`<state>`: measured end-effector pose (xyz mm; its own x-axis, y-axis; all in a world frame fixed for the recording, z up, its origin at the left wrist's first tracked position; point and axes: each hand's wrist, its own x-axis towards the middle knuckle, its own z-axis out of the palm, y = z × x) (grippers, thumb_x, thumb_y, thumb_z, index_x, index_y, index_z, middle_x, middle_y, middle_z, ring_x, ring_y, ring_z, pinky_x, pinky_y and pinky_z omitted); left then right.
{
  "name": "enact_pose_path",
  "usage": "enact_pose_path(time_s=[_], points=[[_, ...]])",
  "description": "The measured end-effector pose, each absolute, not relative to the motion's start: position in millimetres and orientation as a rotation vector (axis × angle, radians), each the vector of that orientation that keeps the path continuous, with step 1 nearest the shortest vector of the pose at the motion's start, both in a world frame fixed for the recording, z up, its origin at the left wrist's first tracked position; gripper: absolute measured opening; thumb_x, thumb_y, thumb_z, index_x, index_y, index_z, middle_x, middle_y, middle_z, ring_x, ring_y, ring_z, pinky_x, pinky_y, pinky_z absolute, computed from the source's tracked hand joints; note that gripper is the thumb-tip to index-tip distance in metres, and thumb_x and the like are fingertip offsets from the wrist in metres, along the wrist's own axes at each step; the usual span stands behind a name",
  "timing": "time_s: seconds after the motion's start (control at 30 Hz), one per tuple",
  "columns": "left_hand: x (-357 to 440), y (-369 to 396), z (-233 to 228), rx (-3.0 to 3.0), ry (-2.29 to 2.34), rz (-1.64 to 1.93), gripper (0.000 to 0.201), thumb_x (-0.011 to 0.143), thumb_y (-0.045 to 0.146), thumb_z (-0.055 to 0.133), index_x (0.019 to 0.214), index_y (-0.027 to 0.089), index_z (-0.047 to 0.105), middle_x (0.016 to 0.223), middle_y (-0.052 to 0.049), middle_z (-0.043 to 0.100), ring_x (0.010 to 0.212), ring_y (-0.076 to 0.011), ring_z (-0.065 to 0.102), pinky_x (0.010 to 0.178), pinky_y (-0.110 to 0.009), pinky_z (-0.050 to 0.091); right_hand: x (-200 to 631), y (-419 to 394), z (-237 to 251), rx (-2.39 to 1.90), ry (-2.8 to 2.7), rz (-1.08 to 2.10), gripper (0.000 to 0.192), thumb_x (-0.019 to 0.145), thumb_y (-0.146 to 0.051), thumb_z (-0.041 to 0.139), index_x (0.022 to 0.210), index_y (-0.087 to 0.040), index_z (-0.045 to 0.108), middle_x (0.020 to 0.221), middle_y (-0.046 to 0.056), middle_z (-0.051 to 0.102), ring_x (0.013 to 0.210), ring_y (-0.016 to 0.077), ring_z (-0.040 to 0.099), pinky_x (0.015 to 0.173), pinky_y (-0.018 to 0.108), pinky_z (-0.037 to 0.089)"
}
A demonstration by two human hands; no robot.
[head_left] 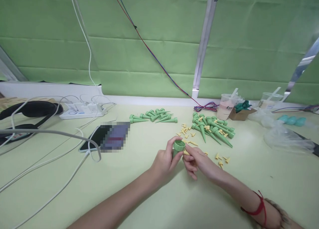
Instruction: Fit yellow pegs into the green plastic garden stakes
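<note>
Head view, item one: green cone (pixel 178 147), open end facing up, sitting in the grasp of the left hand (pixel 164 162), fingers curling round its body. The right hand (pixel 196 161) is pinching a small yellow piece (pixel 186 152) and pressing it against the cone's side just below the rim. Both hands are meeting above the middle of the table (pixel 139 189).

Item two: loose yellow pieces (pixel 185 131) are lying just beyond the hands, more (pixel 221 158) to the right. A pile of green cones (pixel 213 127) is lying beyond them to the right, a second pile (pixel 154 116) farther back to the left.

Item three: bare table surface is stretching in front of and below the forearms; a phone (pixel 99 137) and white cables (pixel 50 176) are occupying the left side, cups (pixel 225 106), a cardboard box (pixel 240 113) and a clear plastic bag (pixel 284 136) the right back edge.

Item four: the cone's tip is hiding inside the left palm; the phone's screen is blurring out; the right forearm is running off the lower edge
</note>
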<state>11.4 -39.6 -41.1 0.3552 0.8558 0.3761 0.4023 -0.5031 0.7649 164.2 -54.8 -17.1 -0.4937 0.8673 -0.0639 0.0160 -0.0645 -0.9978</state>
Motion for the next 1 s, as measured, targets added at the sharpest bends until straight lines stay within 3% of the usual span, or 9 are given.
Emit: enact_pose_path(time_s=[0.17,0.27,0.37,0.47,0.6,0.7,0.87,1.0], points=[[8.9,-37.4,-40.9,2.142,1.051,1.106,0.037,0.085,0.038,0.041,0.118,0.021,0.045,0.046,0.008,0.034,0.039,-0.0103,0.034,0.046,-0.02,0.029,168.7,-52.7,-14.2,-0.808,-1.159,2.124,0.038,0.088,-0.04,0.033,0.057,-0.019,0.022,0.041,-0.01,0.022,0.032,0.0041,0.024,0.043,0.019,0.024],[9.3,-38.1,-38.1,2.127,1.014,1.135,0.035,0.081,0.04,0.047,0.112,0.022,0.049,0.048,0.007,0.039,0.04,-0.0097,0.037,0.047,-0.02,0.03,168.2,-52.0,-16.0,-0.817,-1.131,2.181,0.039,0.088,-0.039,0.032,0.056,-0.02,0.021,0.039,-0.01,0.02,0.032,0.0049,0.022,0.043,0.019,0.024],[14.4,-41.7,-35.1,1.958,0.992,1.082,0.038,0.084,0.041,0.042,0.117,0.023,0.044,0.048,0.007,0.043,0.04,-0.0103,0.04,0.045,-0.02,0.03,164.4,-51.3,-20.9,-0.956,-1.292,1.945,0.045,0.088,-0.05,0.027,0.054,-0.02,0.029,0.039,-0.007,0.03,0.034,0.007,0.033,0.044,0.021,0.031],[21.6,-46.2,-31.2,1.711,0.976,1.079,0.041,0.088,0.043,0.033,0.123,0.022,0.036,0.046,0.007,0.045,0.04,-0.0109,0.042,0.043,-0.02,0.031,161.7,-50.3,-27.2,-1.108,-1.575,1.489,0.055,0.087,-0.057,0.022,0.056,-0.018,0.044,0.045,-0.002,0.044,0.04,0.01,0.043,0.047,0.024,0.037],[27.0,-48.7,-24.2,1.484,1.009,1.143,0.041,0.087,0.049,0.033,0.119,0.023,0.037,0.038,0.011,0.033,0.033,-0.0094,0.032,0.037,-0.018,0.028,164.5,-49.2,-29.0,-1.216,-1.813,0.949,0.041,0.089,-0.052,0.029,0.078,-0.02,0.051,0.065,-0.001,0.055,0.048,0.0098,0.048,0.053,0.024,0.037],[28.2,-48.5,-20.5,1.374,0.966,1.125,0.039,0.086,0.051,0.032,0.114,0.024,0.038,0.037,0.011,0.032,0.03,-0.0088,0.028,0.032,-0.017,0.025,169.2,-47.7,-25.9,-1.162,-1.928,0.873,0.032,0.092,-0.046,0.027,0.088,-0.022,0.048,0.074,-0.002,0.056,0.049,0.0092,0.047,0.054,0.023,0.036],[28.2,-48.5,-21.0,1.43,0.952,1.127,0.034,0.087,0.05,0.034,0.109,0.024,0.04,0.037,0.012,0.03,0.03,-0.0078,0.03,0.035,-0.016,0.026,173.9,-45.2,-24.7,-1.133,-2.011,0.711,0.033,0.092,-0.04,0.03,0.07,-0.02,0.043,0.063,-0.002,0.049,0.055,0.0114,0.045,0.057,0.024,0.034],[25.0,-47.7,-25.7,1.521,0.951,1.12,0.033,0.086,0.047,0.038,0.109,0.024,0.035,0.042,0.011,0.039,0.033,-0.0072,0.034,0.037,-0.016,0.027,169.9,-44.8,-27.1,-1.016,-1.825,1.074,0.038,0.091,-0.047,0.032,0.065,-0.02,0.041,0.055,-0.003,0.044,0.051,0.0107,0.046,0.055,0.024,0.036]])
